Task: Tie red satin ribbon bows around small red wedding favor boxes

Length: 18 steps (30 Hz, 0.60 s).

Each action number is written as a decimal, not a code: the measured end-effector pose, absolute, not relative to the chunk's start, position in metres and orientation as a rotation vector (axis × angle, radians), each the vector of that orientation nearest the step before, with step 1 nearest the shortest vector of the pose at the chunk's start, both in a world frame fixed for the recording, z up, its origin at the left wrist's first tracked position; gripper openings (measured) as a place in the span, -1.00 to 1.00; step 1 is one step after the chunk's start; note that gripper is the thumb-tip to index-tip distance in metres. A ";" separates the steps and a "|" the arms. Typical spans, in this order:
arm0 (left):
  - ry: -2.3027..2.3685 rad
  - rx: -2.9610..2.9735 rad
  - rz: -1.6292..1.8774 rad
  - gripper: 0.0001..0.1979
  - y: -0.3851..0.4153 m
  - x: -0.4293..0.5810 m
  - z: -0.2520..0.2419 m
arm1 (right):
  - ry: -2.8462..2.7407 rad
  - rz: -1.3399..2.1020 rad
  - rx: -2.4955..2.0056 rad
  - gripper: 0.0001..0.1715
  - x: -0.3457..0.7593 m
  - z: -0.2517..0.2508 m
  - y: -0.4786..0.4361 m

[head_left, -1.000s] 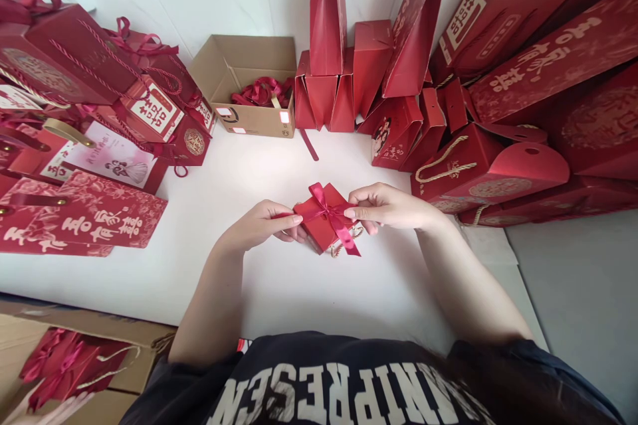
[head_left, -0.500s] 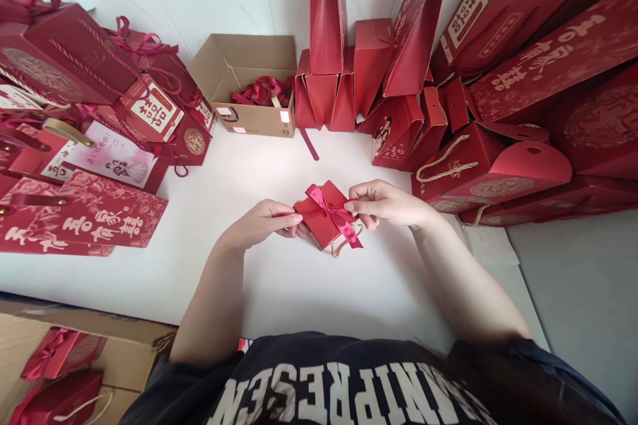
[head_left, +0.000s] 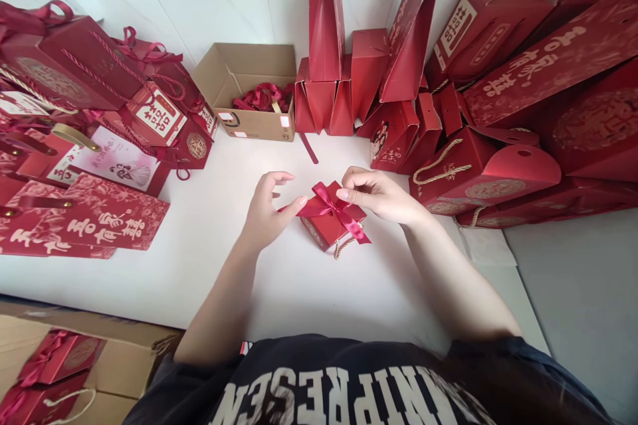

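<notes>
A small red box (head_left: 326, 229) with a twisted cord handle rests on the white table. A shiny dark pink ribbon bow (head_left: 331, 204) is tied over its top, with one tail lying to the lower right and another stretching left. My left hand (head_left: 269, 211) is at the box's left, fingers apart, its thumb against the left ribbon tail. At the upper right of the box, my right hand (head_left: 376, 194) has thumb and index finger closed at a bow loop; its other fingers are curled.
Behind the box stands a cardboard box (head_left: 256, 123) of ribbon, with a loose ribbon strip (head_left: 309, 148) beside it. Red gift boxes (head_left: 323, 106) are stacked at the back and right. Red bags (head_left: 117, 212) crowd the left. An open carton (head_left: 124, 358) sits lower left.
My left hand has let go of the box's left side, opened and moved up and left. The right hand has shifted from the bow's right side to its top. The box now sits more level.
</notes>
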State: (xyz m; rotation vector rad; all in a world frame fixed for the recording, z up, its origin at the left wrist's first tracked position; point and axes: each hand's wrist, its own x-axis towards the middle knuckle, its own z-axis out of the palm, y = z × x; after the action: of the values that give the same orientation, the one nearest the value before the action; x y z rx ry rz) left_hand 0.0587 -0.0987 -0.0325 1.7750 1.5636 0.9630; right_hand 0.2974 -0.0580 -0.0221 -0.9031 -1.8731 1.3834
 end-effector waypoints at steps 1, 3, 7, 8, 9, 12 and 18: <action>1.518 1.834 0.985 -0.62 -0.099 0.065 -0.032 | -1.880 1.373 -0.888 -0.55 0.296 -0.022 -0.058; 1.400 1.968 0.943 -0.65 -0.100 0.076 -0.031 | -1.890 1.373 -0.862 -0.57 0.296 -0.022 -0.059; 1.256 2.164 0.822 -0.87 -0.098 0.091 -0.029 | -1.894 1.389 -0.838 -0.59 0.299 -0.025 -0.059; 1.255 2.179 0.813 -0.90 -0.097 0.092 -0.029 | -1.896 1.390 -0.839 -0.59 0.299 -0.025 -0.058; 1.265 2.184 0.807 -0.91 -0.097 0.093 -0.028 | -1.898 1.389 -0.843 -0.58 0.300 -0.025 -0.058; 1.296 2.154 0.797 -0.91 -0.095 0.092 -0.029 | -1.898 1.444 -0.877 -0.53 0.303 -0.027 -0.055; 1.283 1.978 0.819 -0.91 -0.096 0.084 -0.037 | -1.858 1.789 -0.858 -0.53 0.308 -0.031 -0.050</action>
State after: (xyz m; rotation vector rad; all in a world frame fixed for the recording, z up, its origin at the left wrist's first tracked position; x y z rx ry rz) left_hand 0.0844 -0.0956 -0.0373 1.9781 1.2828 0.8192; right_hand 0.3085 -0.0498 -0.0309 -0.8582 -1.8579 1.7887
